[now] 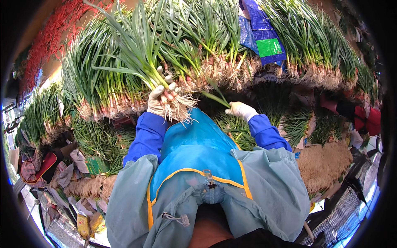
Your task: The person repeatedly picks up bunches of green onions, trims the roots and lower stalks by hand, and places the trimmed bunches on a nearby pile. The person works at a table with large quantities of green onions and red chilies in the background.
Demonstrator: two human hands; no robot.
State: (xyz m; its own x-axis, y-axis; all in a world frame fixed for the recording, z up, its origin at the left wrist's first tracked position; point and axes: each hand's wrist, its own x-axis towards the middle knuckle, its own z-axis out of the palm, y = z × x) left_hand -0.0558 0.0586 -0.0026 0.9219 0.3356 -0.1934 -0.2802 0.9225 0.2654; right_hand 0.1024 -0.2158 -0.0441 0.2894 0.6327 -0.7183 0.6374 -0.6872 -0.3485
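My left hand point(158, 100), in a pale glove, is closed around a bunch of green garlic plants point(155, 76). Their pinkish bulbs and stringy white roots point(178, 108) hang out below the fingers, and the long leaves point up and to the left. To the right, my gloved right hand point(242, 110) grips a loose green leaf stalk point(215, 99) that sticks out up and left toward the bunch. Behind both hands runs a long row of similar plants point(108, 68), roots facing me.
A blue plastic sheet point(263, 31) lies over the row. Red strips point(59, 31) are heaped at the far left. Leaves point(96, 139) and piled root ends point(325, 164) lie at my sides. Other people point(40, 169) are at the left and, in red clothing point(367, 119), at the right.
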